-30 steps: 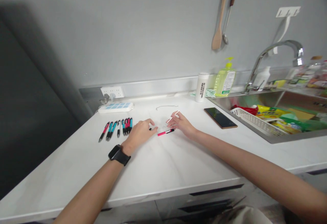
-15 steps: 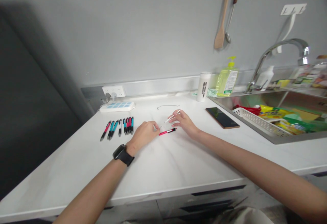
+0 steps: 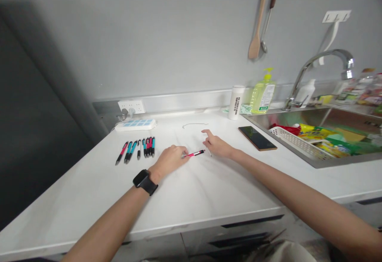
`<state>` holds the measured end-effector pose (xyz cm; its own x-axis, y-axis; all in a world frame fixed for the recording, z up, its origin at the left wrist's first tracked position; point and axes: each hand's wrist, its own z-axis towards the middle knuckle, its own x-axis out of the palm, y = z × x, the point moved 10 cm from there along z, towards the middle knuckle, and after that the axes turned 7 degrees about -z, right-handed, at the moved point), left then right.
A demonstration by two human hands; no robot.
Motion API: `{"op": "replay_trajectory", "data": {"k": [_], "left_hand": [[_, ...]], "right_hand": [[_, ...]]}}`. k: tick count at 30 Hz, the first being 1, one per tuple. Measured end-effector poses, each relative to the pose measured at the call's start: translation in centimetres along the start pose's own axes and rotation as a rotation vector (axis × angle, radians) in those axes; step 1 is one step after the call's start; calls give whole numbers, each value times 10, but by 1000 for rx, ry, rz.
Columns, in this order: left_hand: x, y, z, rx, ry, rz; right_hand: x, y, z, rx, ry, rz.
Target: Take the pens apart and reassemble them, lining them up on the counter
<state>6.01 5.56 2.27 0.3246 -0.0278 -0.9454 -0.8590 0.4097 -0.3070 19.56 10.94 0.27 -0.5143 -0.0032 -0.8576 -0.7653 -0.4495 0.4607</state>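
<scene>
My left hand, with a black watch on its wrist, has its fingertips closed around one end of a pink-and-black pen. The pen points right, its black end toward my other hand. My right hand hovers just right of the pen, index finger stretched out and the other fingers curled. Below those curled fingers a thin white stick pokes out; most of it is hidden. Further left, several pink, blue and white pens lie side by side.
A thin bent wire lies behind my hands. To the right are a phone, a white canister, a yellow soap bottle and a sink holding a white basket and packets. A power strip sits back left.
The white stick, earlier angled up in my right fingers, now points down below them, and the index finger has straightened. My left fingers now grip the pen's end. The view shifted slightly.
</scene>
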Motion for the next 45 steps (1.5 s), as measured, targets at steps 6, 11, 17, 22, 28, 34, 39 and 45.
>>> {"op": "replay_trajectory", "data": {"k": [6, 11, 17, 22, 28, 34, 39, 45], "left_hand": [[-11, 9, 0, -41, -47, 38], [-16, 20, -1, -108, -60, 36], [-7, 18, 1, -93, 2, -14], [-22, 40, -1, -233, -51, 199], [-16, 52, -2, -261, 28, 217], [-8, 43, -1, -234, 80, 168], [-7, 42, -2, -226, 70, 142], [-12, 43, -3, -216, 54, 230]], "right_hand": [[9, 2, -3, -26, 92, -87], [9, 5, -4, -48, 101, -117], [9, 7, -4, -59, 92, -123], [4, 15, -4, -111, 26, -156], [3, 28, -6, -229, -29, -181], [2, 31, -6, -247, -39, -166], [2, 32, -7, -254, -38, -150], [3, 34, -8, -279, -51, -130]]}}
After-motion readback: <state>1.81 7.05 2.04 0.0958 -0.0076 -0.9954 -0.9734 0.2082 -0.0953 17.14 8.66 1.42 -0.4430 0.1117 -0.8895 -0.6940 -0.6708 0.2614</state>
